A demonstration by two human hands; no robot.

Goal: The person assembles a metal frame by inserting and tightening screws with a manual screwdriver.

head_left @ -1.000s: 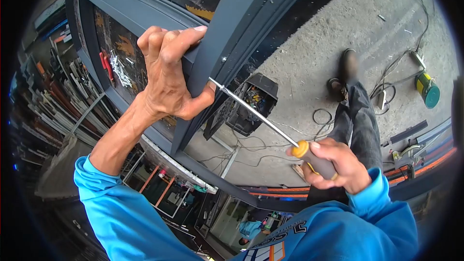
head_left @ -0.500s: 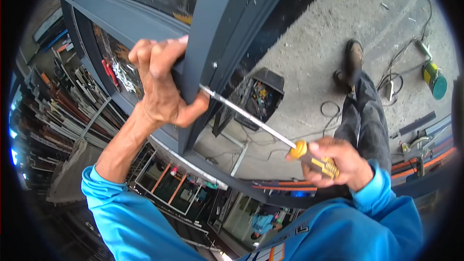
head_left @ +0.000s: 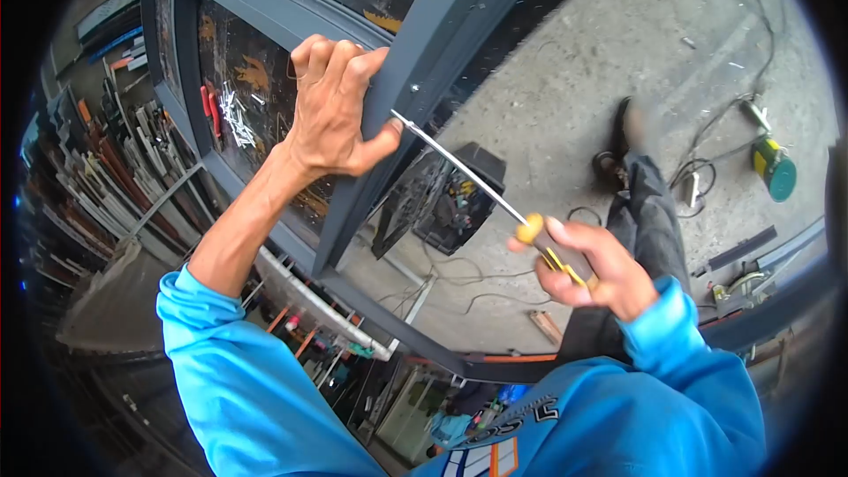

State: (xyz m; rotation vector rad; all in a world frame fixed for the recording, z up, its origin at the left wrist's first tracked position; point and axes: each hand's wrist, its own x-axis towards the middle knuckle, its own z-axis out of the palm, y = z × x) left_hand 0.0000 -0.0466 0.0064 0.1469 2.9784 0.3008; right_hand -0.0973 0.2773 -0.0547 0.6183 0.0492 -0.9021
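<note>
My right hand [head_left: 609, 274] is closed around the yellow and dark handle of a screwdriver [head_left: 470, 171]. Its long metal shaft runs up and left to the side of a dark grey metal frame [head_left: 442, 13], where the tip meets the edge beside my left thumb. My left hand [head_left: 331, 119] grips this frame bar, fingers bent over its far side and thumb on the near side. Whether a screw sits at the tip is too small to tell. A small shiny screw head [head_left: 415, 88] shows on the bar just above the tip.
Loose screws [head_left: 235, 115] and red-handled pliers [head_left: 210, 110] lie on the dark panel left of my hand. An open black toolbox [head_left: 481, 172] stands on the concrete floor. Cables [head_left: 707, 124] run near a green and yellow container [head_left: 774, 170]. Metal profiles [head_left: 106, 159] are stacked at left.
The view has shifted, so the frame and both hands appear slightly higher. My right hand has turned on the screwdriver handle. The tip remains at the bar, and my left hand keeps its grip.
</note>
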